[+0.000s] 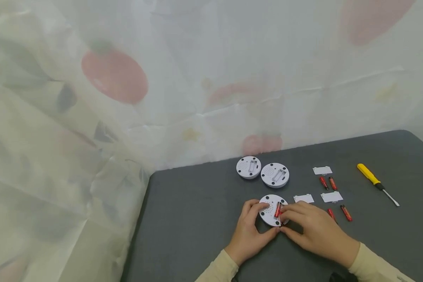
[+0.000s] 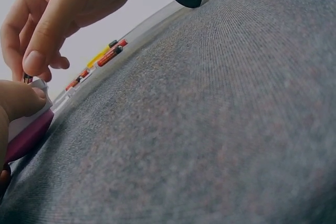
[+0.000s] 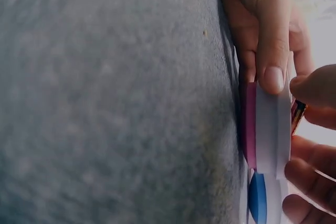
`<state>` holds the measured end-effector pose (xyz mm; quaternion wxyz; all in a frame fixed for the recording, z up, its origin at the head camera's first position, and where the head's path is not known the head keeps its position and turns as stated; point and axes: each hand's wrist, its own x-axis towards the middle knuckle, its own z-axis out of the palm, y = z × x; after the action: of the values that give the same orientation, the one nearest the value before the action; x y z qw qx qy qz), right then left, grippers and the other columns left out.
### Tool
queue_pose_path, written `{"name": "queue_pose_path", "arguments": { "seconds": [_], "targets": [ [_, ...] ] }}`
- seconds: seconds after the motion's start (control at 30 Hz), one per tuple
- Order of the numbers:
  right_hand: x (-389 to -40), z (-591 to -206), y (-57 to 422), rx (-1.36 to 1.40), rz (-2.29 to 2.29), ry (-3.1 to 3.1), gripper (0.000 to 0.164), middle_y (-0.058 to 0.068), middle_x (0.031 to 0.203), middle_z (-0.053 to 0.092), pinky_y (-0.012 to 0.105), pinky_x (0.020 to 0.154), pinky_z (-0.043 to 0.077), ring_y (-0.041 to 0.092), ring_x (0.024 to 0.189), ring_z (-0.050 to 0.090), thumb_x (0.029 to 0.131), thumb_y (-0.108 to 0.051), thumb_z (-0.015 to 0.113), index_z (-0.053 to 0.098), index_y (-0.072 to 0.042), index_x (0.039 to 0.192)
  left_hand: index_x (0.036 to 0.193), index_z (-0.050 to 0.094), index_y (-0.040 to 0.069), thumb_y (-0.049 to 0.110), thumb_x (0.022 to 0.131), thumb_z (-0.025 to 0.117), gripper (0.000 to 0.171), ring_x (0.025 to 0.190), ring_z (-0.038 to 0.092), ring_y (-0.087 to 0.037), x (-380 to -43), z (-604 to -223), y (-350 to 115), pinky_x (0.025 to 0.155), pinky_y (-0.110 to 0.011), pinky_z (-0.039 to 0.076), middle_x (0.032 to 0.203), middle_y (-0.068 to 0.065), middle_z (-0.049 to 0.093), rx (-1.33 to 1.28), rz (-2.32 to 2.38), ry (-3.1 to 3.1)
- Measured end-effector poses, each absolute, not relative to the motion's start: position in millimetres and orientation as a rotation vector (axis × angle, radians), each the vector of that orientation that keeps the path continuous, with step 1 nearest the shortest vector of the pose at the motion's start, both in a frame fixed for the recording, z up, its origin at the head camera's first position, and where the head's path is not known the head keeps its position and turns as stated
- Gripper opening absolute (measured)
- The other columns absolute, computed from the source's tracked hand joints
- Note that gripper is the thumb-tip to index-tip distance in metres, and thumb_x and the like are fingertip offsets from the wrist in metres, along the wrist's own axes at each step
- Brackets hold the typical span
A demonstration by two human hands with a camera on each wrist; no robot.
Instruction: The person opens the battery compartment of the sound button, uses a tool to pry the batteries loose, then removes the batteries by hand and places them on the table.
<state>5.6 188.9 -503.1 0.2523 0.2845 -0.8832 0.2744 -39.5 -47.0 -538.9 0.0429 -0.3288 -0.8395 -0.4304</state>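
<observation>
My left hand (image 1: 248, 235) grips a round white device (image 1: 268, 215) at its left and near edge, with the underside and its black feet facing up. In the right wrist view the device's lower part is magenta. A red battery (image 1: 277, 210) lies at the battery compartment on its underside. My right hand (image 1: 317, 231) is bent over the device's right side and pinches a battery (image 3: 298, 115), seen partly between thumb and fingers in the right wrist view. The fingers cover much of the compartment, so I cannot tell how far in the batteries sit.
Two similar round devices (image 1: 275, 175) stand farther back, compartments uncovered; one beside the hands shows a blue part (image 3: 257, 198). To the right lie white covers (image 1: 322, 170), several red batteries (image 1: 346, 212) and a yellow-handled screwdriver (image 1: 368, 174). A printed sheet (image 1: 183, 78) hangs behind the grey table (image 1: 183, 219).
</observation>
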Motion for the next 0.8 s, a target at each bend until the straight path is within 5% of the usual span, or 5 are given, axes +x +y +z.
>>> {"name": "queue_pose_path", "arguments": {
  "seconds": [0.3,0.57,0.8],
  "targets": [
    [-4.4,-494.1,214.3,0.813,0.866,-2.448,0.051,-0.013,0.118,0.071,0.016,0.102,0.044,0.011,0.108,0.067,0.068,-0.011,0.103,0.070,-0.032,0.100,0.144,0.061,0.021,0.029,0.090,0.093,0.064,0.130,0.058,-0.018,-39.6,-537.8,-46.1,0.110,-0.041,0.052,0.142,-0.003,0.052,-0.983,-1.320,-2.569],
    [-13.0,-495.6,241.8,0.838,0.690,-2.566,0.047,-0.017,0.113,0.069,0.044,0.090,0.057,0.012,0.107,0.065,0.068,-0.019,0.105,0.073,-0.032,0.099,0.144,0.061,0.022,0.029,0.089,0.094,0.064,0.128,0.059,-0.017,-38.2,-536.4,-46.5,0.109,-0.040,0.053,0.141,-0.001,0.052,-0.948,-1.319,-2.591],
    [-14.6,-500.0,248.9,0.816,0.657,-2.642,0.048,-0.023,0.107,0.066,0.051,0.091,0.054,0.012,0.104,0.064,0.068,-0.020,0.105,0.071,-0.036,0.096,0.144,0.060,0.022,0.029,0.090,0.094,0.064,0.127,0.058,-0.016,-38.4,-536.5,-45.9,0.109,-0.039,0.052,0.140,0.000,0.052,-0.952,-1.307,-2.591]
  ]
}}
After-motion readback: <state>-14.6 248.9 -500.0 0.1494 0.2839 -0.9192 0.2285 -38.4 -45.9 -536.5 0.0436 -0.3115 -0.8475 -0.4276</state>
